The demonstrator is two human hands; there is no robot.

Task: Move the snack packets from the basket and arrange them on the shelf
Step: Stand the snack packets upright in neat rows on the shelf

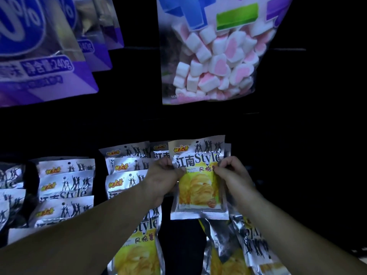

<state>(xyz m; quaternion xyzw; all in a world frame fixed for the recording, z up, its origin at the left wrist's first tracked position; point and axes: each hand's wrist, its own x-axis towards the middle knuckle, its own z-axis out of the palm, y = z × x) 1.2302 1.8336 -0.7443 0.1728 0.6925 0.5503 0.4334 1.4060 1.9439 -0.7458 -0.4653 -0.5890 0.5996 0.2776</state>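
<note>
Your left forearm reaches in low from the left, crossing over the overlapping rows of silver packets, which lie with narrow dark gaps between their columns. Just right of them, a second column sits close against your left hand, whose thumb and curled fingers pinch the left edge of the snack packet. You hold that packet upright at the centre, front facing you, its top edge overlapping the packets behind it. Your right hand pinches the opposite edge, fingers curled. Right of that hand the shelf shows as open dark room. Lower down, loose packets lie jumbled; you cannot tell whether a basket holds them. Overhead, purple bags hang at the left and a marshmallow bag at the right, with a black gap between them.
</note>
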